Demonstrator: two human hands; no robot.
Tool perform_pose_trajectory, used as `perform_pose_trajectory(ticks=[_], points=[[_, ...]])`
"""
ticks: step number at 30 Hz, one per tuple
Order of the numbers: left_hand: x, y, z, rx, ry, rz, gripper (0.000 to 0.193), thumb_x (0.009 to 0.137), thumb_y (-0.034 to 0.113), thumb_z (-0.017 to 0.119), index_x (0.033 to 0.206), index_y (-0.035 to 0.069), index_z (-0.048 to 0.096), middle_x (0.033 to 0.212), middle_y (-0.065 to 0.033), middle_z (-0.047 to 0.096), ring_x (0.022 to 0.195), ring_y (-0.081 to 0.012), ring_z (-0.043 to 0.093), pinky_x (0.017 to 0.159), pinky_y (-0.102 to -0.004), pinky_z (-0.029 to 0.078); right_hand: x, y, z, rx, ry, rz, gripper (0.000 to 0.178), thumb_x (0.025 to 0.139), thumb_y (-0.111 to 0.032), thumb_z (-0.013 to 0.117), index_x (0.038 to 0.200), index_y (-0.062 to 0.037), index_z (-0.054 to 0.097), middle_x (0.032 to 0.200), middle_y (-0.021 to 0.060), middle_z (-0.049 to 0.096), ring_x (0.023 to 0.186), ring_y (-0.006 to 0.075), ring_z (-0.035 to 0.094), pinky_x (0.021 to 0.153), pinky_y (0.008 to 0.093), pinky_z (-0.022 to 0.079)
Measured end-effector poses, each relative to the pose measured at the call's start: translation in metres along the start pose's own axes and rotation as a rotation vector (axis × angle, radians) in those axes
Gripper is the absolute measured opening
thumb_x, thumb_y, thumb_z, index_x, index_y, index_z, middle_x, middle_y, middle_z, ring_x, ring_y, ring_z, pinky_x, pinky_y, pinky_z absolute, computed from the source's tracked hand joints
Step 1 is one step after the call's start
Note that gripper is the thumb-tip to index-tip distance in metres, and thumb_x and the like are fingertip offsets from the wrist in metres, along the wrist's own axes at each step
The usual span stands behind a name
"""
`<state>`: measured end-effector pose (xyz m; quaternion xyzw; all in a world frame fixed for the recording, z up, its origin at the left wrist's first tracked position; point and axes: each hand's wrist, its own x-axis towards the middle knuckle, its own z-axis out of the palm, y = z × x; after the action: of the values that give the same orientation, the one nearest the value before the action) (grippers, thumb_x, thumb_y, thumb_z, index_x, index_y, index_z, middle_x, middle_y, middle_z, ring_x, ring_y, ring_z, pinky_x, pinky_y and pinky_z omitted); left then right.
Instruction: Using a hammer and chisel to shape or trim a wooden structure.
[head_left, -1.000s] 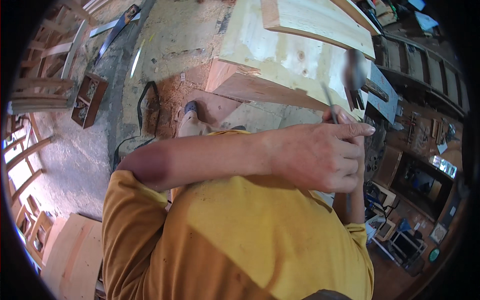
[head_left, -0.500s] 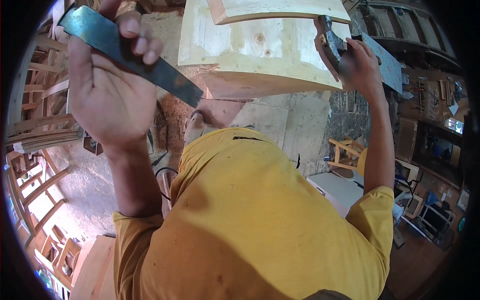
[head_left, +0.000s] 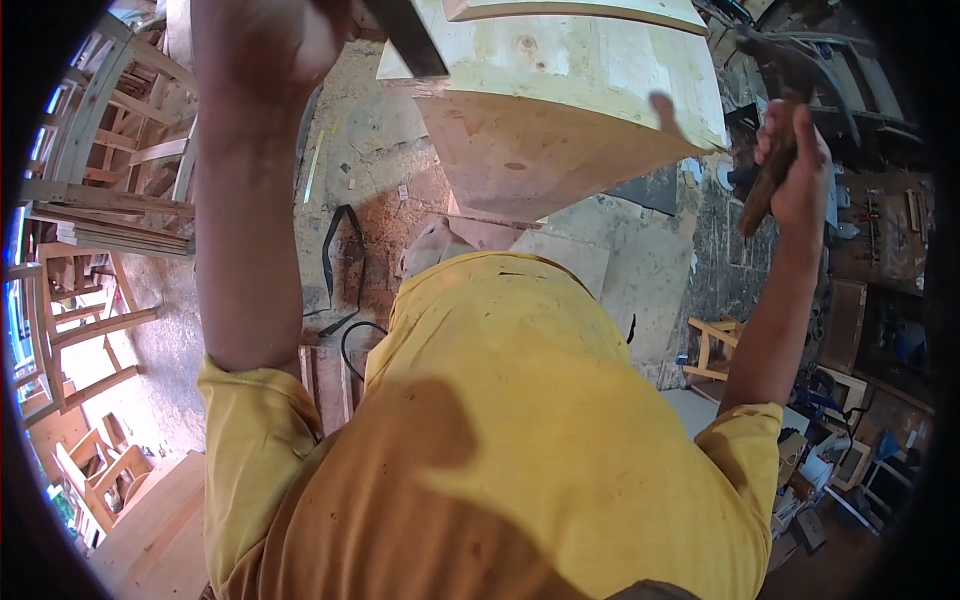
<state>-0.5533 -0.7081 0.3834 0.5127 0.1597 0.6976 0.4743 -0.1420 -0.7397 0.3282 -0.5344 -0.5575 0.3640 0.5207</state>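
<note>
At the upper left, my left hand (head_left: pixel 268 45) is partly cut off by the frame's top edge. A flat dark metal blade (head_left: pixel 408 40) juts from it, its lower end over the left corner of a pale wooden workbench (head_left: pixel 590 70). The blade looks like a plane iron; my fingers around it are mostly out of sight. Off the bench's right side, my right hand (head_left: pixel 802 165) is closed round the brown wooden handle of a hammer (head_left: pixel 768 190). The hammer's dark head is up, blurred near the top right.
A board (head_left: pixel 575 12) lies across the far part of the bench. Wooden chair frames (head_left: pixel 95 330) stand at the left, with a stack of slats (head_left: pixel 120 235). A black strap (head_left: pixel 345 255) lies on the dusty floor. A small wooden stool (head_left: pixel 712 345) stands at the right.
My right hand has lifted the hammer off the bench and moved it right. My left hand has gone up and forward with the blade, now partly out of the frame.
</note>
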Motion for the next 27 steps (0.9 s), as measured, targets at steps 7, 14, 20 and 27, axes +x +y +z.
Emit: perform_pose_trajectory(ticks=[7,14,20,27], points=[[0.009,-0.016,0.037,0.015,-0.146,-0.103,0.039,0.104,0.035,0.04,0.114,0.001,0.057,0.082,-0.0037,0.058,0.072,-0.015,0.055,0.07,-0.0305,0.048,-0.043,-0.029,0.014,0.418,-0.166,-0.024,0.025,0.098,-0.026,0.053,0.101,-0.0014,0.056,0.079,0.0025,0.047,0.062,0.0113,0.046,0.057,0.0274,0.039],[0.013,-0.028,0.048,0.093,-0.271,-0.188,0.033,0.105,0.032,0.04,0.097,0.005,0.056,0.078,-0.0048,0.056,0.07,-0.0157,0.056,0.071,-0.0302,0.05,-0.067,-0.028,0.029,0.495,-0.215,-0.124,0.023,0.098,-0.024,0.05,0.101,-0.002,0.054,0.081,0.0038,0.047,0.063,0.0113,0.046,0.057,0.0275,0.04],[0.02,-0.041,0.04,0.018,-0.404,-0.19,0.032,0.104,0.032,0.042,0.095,0.005,0.056,0.076,-0.0052,0.056,0.068,-0.0156,0.056,0.068,-0.0296,0.05,-0.079,-0.023,0.031,0.503,-0.192,-0.134,0.022,0.098,-0.024,0.049,0.1,-0.0026,0.053,0.081,0.0037,0.045,0.062,0.0111,0.046,0.057,0.0266,0.041],[0.015,-0.059,0.026,0.072,-0.305,-0.265,0.03,0.102,0.032,0.046,0.089,0.006,0.055,0.07,-0.0032,0.053,0.061,-0.013,0.051,0.059,-0.0258,0.043,-0.085,-0.014,0.044,0.472,-0.12,-0.09,0.02,0.096,-0.022,0.052,0.097,-0.002,0.053,0.08,0.0046,0.047,0.06,0.0115,0.047,0.054,0.0266,0.042]])
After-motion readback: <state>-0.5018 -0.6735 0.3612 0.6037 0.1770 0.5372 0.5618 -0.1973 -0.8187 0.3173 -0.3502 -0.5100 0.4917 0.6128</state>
